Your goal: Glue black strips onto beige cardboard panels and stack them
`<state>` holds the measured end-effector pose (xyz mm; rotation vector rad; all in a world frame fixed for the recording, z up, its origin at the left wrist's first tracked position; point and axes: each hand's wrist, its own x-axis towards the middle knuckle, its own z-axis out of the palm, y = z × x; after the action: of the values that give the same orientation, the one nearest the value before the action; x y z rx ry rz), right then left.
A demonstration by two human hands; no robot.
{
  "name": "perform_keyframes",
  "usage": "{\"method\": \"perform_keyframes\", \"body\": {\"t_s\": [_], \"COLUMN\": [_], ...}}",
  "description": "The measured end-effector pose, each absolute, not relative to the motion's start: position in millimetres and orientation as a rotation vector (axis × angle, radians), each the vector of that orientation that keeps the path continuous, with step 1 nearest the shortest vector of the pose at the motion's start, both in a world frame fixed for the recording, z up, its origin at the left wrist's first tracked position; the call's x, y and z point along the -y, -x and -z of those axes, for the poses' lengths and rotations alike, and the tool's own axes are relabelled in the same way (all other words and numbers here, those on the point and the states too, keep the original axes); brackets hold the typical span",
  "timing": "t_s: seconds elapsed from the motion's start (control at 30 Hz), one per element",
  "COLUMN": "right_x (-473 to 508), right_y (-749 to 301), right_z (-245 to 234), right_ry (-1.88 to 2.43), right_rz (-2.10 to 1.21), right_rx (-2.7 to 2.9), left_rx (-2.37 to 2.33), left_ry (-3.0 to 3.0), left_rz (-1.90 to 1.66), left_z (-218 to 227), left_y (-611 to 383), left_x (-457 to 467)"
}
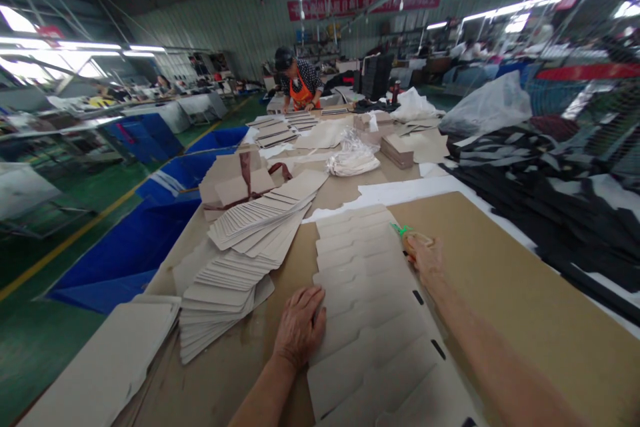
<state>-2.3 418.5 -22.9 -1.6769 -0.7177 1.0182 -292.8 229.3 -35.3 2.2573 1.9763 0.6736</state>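
Observation:
A row of overlapping grey-beige card panels (360,300) runs away from me down the table, with small black strips (438,349) along its right edge. My left hand (302,320) lies flat at the row's left edge, fingers loosely together and holding nothing. At the far right edge of the row, my right hand (424,259) is closed around a small tool (419,241) with a tan looped part and a bright green tip; its exact kind is unclear. The green tip is at the edge of the panels.
Fanned stacks of card pieces (235,273) lie left of the row. Blue bins (130,247) stand beside the table. Black fabric strips (550,207) are heaped at right. A clear plastic bag (353,157) lies farther up. A person in an orange apron (301,90) works at the far end.

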Motion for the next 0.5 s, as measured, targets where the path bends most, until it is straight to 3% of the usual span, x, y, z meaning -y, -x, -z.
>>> {"method": "perform_keyframes", "body": {"t_s": [0.5], "right_x": [-409.0], "right_y": [34.4], "right_z": [19.6], "right_ry": [1.673], "right_rz": [-1.042], "right_rx": [0.964], "left_rx": [-1.976], "left_ry": [-2.229], "left_rz": [-0.663], "left_z": [31.7], "left_y": [289.7], "left_x": [-226.7]}}
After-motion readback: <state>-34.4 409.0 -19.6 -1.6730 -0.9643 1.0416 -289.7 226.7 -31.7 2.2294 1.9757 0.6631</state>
